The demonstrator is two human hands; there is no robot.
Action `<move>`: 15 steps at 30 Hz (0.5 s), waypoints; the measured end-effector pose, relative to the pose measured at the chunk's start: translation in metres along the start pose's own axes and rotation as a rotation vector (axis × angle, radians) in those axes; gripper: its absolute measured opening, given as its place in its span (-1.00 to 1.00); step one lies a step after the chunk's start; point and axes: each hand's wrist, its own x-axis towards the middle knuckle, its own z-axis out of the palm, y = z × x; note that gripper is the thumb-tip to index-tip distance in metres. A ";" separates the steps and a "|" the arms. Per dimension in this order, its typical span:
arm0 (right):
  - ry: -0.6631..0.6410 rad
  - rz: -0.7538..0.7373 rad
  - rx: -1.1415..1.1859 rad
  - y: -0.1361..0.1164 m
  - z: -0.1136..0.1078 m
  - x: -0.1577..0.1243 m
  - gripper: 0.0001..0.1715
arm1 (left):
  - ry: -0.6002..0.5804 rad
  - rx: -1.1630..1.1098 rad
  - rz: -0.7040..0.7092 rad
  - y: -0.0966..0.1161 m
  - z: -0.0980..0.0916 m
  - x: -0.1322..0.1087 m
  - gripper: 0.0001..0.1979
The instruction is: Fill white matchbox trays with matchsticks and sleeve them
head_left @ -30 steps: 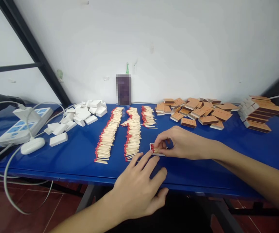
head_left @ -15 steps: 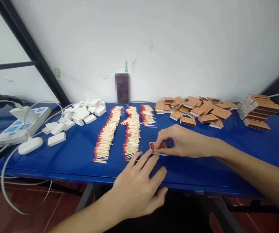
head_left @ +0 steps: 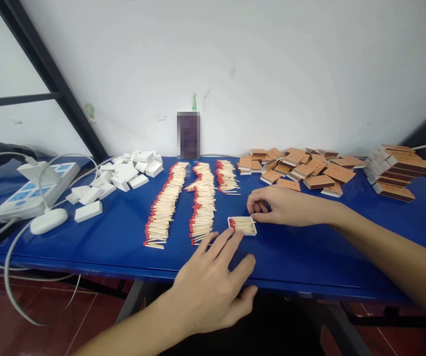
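Observation:
A small white matchbox tray (head_left: pixel 255 232), filled with red-headed matches (head_left: pixel 242 226), lies on the blue table. My left hand (head_left: pixel 215 284) reaches in from the front with its fingers spread, its fingertips at the tray's near left edge. Curled beside the tray's back right corner is my right hand (head_left: pixel 277 205), thumb tip close to the index finger; whatever lies between them, if anything, cannot be made out. Left of the tray stretch two long rows of matches, the nearer one (head_left: pixel 202 207) and the farther one (head_left: pixel 166 205). A shorter row (head_left: pixel 227 176) sits behind.
White trays (head_left: pixel 126 172) lie heaped at the back left, near a power strip (head_left: pixel 23 198) and cables. Orange matchbox sleeves (head_left: pixel 305 168) are piled at the back right, beside stacked matchboxes (head_left: pixel 394 170). A blurred dark rectangle (head_left: pixel 188 136) leans on the wall.
My right hand has drawn up and to the right, off the matches, so the tray's contents now show. My left hand stays at the tray's edge.

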 end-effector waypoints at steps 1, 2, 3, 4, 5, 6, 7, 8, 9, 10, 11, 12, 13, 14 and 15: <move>-0.013 -0.002 0.016 0.001 0.000 0.000 -0.79 | -0.002 0.002 -0.001 0.000 0.000 0.000 -0.65; -0.023 -0.005 0.030 0.001 -0.001 -0.001 -0.79 | -0.003 0.003 -0.003 0.000 0.000 0.000 -0.64; -0.034 -0.010 0.041 0.000 -0.001 -0.001 -0.79 | -0.004 0.004 -0.003 0.000 0.001 0.000 -0.64; -0.043 -0.014 0.048 0.000 -0.001 -0.001 -0.80 | -0.002 0.005 -0.004 0.000 0.001 0.000 -0.64; -0.050 -0.017 0.049 -0.001 -0.001 -0.002 -0.80 | -0.001 0.004 -0.005 0.000 0.001 0.000 -0.64; -0.054 -0.018 0.045 -0.002 -0.001 -0.002 -0.80 | 0.001 0.004 -0.008 0.000 0.001 0.000 -0.64; -0.056 -0.020 0.037 -0.003 -0.001 -0.002 -0.81 | 0.003 0.003 -0.013 0.000 0.001 0.000 -0.64; -0.057 -0.020 0.029 -0.003 -0.001 -0.002 -0.82 | 0.005 0.000 -0.018 0.000 0.001 0.000 -0.64; -0.056 -0.017 0.020 -0.004 -0.001 -0.002 -0.82 | 0.006 -0.003 -0.023 0.000 0.001 0.000 -0.64; -0.056 -0.012 0.010 -0.004 -0.001 -0.001 -0.83 | 0.006 -0.006 -0.027 0.000 0.001 0.000 -0.64; -0.055 -0.004 0.001 -0.004 -0.001 -0.001 -0.84 | 0.005 -0.008 -0.030 0.000 0.000 0.000 -0.64; -0.051 0.005 -0.009 -0.003 -0.001 -0.001 -0.85 | 0.002 -0.009 -0.032 0.000 0.000 0.000 -0.64; -0.039 0.013 -0.020 -0.002 -0.001 -0.001 -0.86 | 0.000 -0.010 -0.032 0.001 0.000 -0.001 -0.64; -0.018 0.016 -0.031 -0.001 0.000 0.000 -0.87 | -0.001 -0.009 -0.030 0.001 0.000 -0.001 -0.63; 0.013 0.014 -0.040 0.001 0.000 0.000 -0.87 | -0.002 -0.008 -0.028 0.001 0.000 -0.001 -0.63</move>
